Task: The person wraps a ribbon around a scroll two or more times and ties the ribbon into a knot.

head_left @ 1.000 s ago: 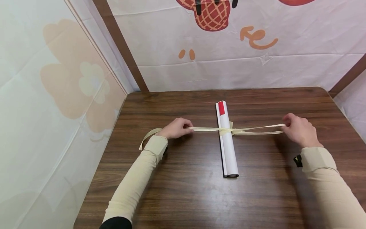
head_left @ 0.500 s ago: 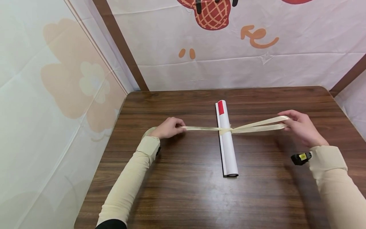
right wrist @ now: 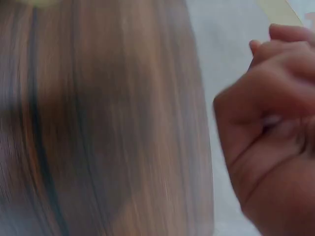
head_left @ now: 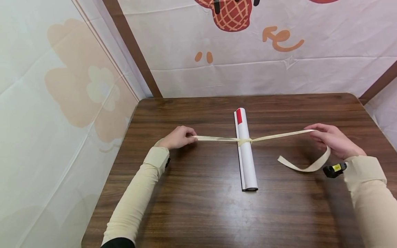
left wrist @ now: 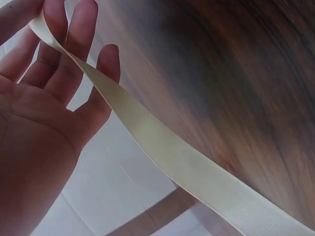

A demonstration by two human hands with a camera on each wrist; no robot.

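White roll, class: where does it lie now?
In the head view, the white roll lies right of centre on the table, between the left hand and right hand, cream ribbon across it.

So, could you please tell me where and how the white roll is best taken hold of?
Probably by the bare near half of the white roll, from above, pinched across its narrow width: it lies long and slim, pointing front to back, and the ribbon crosses its middle.

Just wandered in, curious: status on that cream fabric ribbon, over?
Left grip, right grip: both holding cream fabric ribbon. Ribbon stretched across white, red-marked cylindrical roll. No obstruction visible.
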